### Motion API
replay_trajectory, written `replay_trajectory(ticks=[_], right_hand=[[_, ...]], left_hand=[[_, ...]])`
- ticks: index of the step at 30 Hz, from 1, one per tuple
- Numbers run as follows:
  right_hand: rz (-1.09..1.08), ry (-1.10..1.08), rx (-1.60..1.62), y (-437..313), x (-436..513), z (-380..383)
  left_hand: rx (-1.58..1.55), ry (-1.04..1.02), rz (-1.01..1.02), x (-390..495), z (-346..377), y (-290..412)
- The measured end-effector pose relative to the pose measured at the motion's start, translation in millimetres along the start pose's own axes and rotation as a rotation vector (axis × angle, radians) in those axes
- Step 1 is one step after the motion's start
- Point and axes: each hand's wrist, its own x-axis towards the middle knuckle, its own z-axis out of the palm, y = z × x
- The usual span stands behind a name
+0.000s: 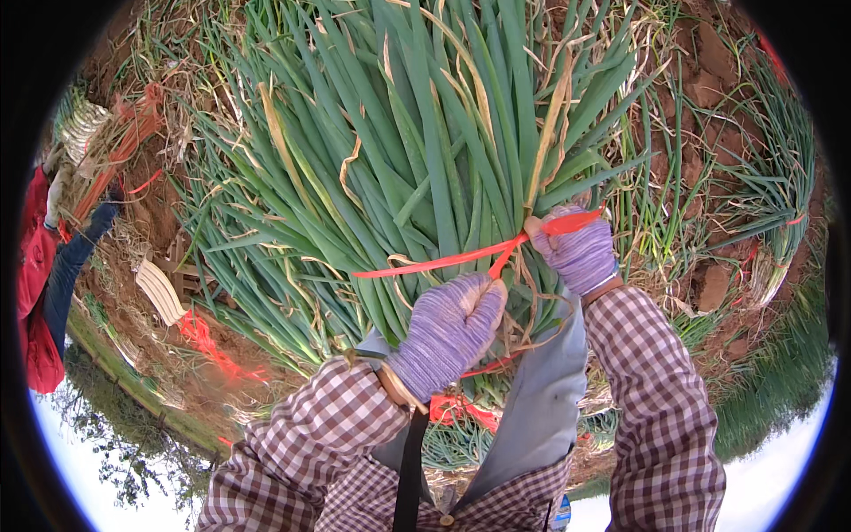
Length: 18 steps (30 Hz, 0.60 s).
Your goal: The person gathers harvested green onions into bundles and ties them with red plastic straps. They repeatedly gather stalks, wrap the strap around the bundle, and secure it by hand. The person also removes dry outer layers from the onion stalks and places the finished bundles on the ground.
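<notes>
A large bundle of green onions (412,173) fills the middle, its leaves fanning away from me with some dried, yellowed blades among them. Across the leaves runs a red plastic tie strip (439,261). My right hand (577,249), in a purple knit glove, grips the strip at the bundle's right side, and a loose end lies over the knuckles. At the near side my left hand (452,332), gloved alike, pinches another length of the strip between thumb and forefinger. The two lengths meet between my hands. Whether they are knotted, I cannot tell.
Another tied onion bundle (778,206) lies at the right. On the left, a person in red and dark blue (50,266) is beside more onions (83,126). Red plastic strips (206,342) and a pale ridged object (159,289) lie on brown soil (143,226).
</notes>
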Motion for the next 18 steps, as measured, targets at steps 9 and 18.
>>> replay_trajectory(ticks=[9,18], right_hand=[[0.59,-0.11,0.23,-17.1,26.2,9.5],[0.974,0.198,1.229,-68.8,29.4,18.8]], left_hand=[[0.732,-0.118,0.311,19.8,-16.3,-81.7],[0.798,-0.104,0.253,16.7,-12.8,-85.4]])
